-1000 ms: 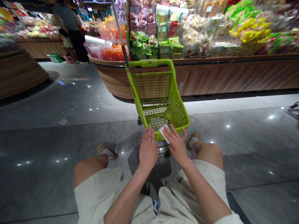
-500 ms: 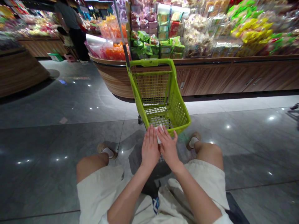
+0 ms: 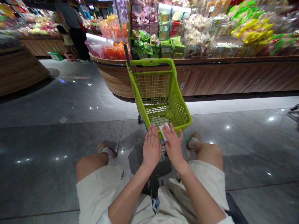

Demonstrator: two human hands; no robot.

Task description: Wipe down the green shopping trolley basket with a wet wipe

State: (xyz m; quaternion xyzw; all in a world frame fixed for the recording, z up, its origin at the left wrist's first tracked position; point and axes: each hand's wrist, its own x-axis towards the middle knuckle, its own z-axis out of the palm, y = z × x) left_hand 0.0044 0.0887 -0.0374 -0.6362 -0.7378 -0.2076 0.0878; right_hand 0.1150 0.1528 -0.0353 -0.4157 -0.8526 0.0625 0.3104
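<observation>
A green plastic shopping basket cart point(image 3: 181, 110) stands right in front of me, its near rim at my fingertips. My left hand point(image 3: 152, 149) lies flat with fingers stretched out, the tips at that rim and nothing held in it. Under the fingers of my right hand point(image 3: 174, 151) is a small white tissue or wipe point(image 3: 163, 133), pressed against the near rim. The right thumb sticks out to the side. Inside, the basket shows only its grid floor.
Behind the cart runs a wood-fronted display counter point(image 3: 205, 76) stacked with packaged snacks point(image 3: 167, 46). A second rounded counter point(image 3: 18, 70) stands at left. A person point(image 3: 74, 29) is at the far left back, near a green box point(image 3: 55, 56). Grey tiled floor point(image 3: 88, 137) surrounds my feet.
My right hand has slid a little to the right along the rim with the white tissue, widening the gap between my hands. My left hand has barely shifted.
</observation>
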